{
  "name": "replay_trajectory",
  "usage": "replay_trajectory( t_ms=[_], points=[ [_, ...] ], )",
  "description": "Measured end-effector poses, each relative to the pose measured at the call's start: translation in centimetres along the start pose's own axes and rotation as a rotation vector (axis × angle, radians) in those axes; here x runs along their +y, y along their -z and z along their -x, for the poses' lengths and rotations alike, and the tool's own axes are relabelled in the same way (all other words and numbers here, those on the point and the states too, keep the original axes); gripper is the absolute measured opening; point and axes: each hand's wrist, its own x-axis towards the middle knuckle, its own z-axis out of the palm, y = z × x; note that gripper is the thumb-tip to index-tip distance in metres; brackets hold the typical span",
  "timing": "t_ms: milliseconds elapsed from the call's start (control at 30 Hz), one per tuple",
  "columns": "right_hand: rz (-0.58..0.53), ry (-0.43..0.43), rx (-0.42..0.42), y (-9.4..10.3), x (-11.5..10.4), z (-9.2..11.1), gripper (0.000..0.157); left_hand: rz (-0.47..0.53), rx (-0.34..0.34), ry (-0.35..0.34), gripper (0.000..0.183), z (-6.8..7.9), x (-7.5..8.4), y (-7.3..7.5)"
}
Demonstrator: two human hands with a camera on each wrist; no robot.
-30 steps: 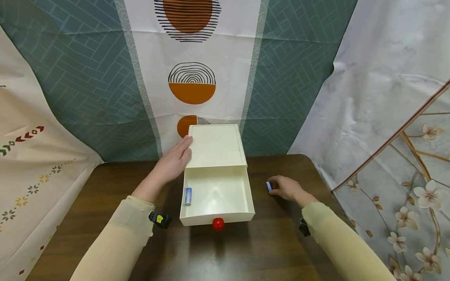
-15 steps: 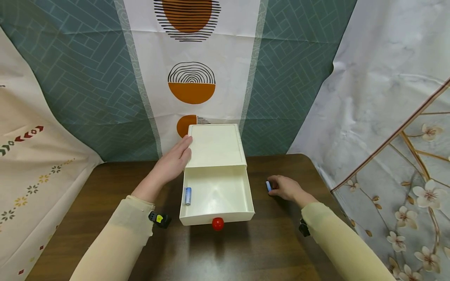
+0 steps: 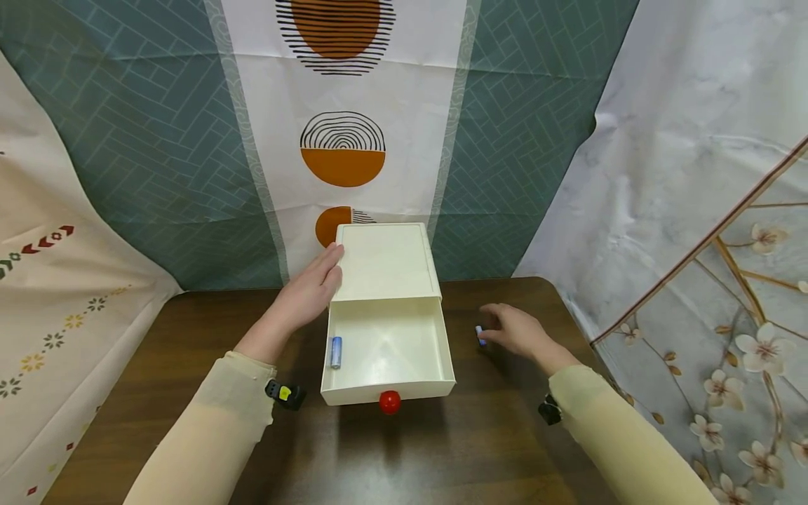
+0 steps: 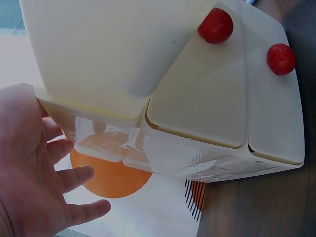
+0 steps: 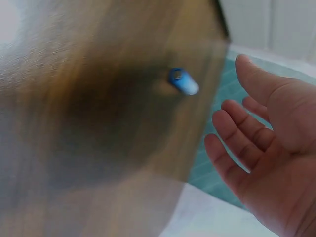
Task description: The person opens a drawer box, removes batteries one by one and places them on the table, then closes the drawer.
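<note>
A cream drawer box stands at the back of the table, its top drawer pulled out. Along that drawer's left wall lies a blue battery. My left hand rests against the left side of the box, fingers extended. In the left wrist view my left hand has spread fingers beside the box wall. To the right of the box, a second small blue battery lies on the table. My right hand hovers just over it, fingers loosely bent and apart from it, holding nothing.
Two lower drawers with red knobs are pushed in, in the left wrist view. A red knob sticks out from the pulled-out drawer. The wooden table meets a patterned cloth behind and on the right.
My right hand has let go of the battery on the table, its fingers spreading and lifting slightly off it. My left hand stays on the box.
</note>
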Motion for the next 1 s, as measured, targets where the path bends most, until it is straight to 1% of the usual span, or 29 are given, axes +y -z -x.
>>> replay_trajectory(
  t_ms=[267,633,867,1000],
  points=[
    [-0.034,0.070,0.098,2.4,-2.8,1.0,0.055,-0.001,0.000,0.000,0.065,0.0,-0.1,-0.1],
    [-0.070,0.097,0.185,5.6,-8.2,2.5,0.055,0.000,-0.004,0.003,0.065,0.1,0.0,-0.1],
    [-0.077,0.118,0.250,6.8,-11.5,3.6,0.053,0.000,-0.006,0.006,0.065,0.1,-0.1,0.0],
    [-0.092,0.134,0.272,7.2,-13.3,4.1,0.050,0.002,-0.003,0.009,0.065,0.1,0.0,0.1]
  ],
)
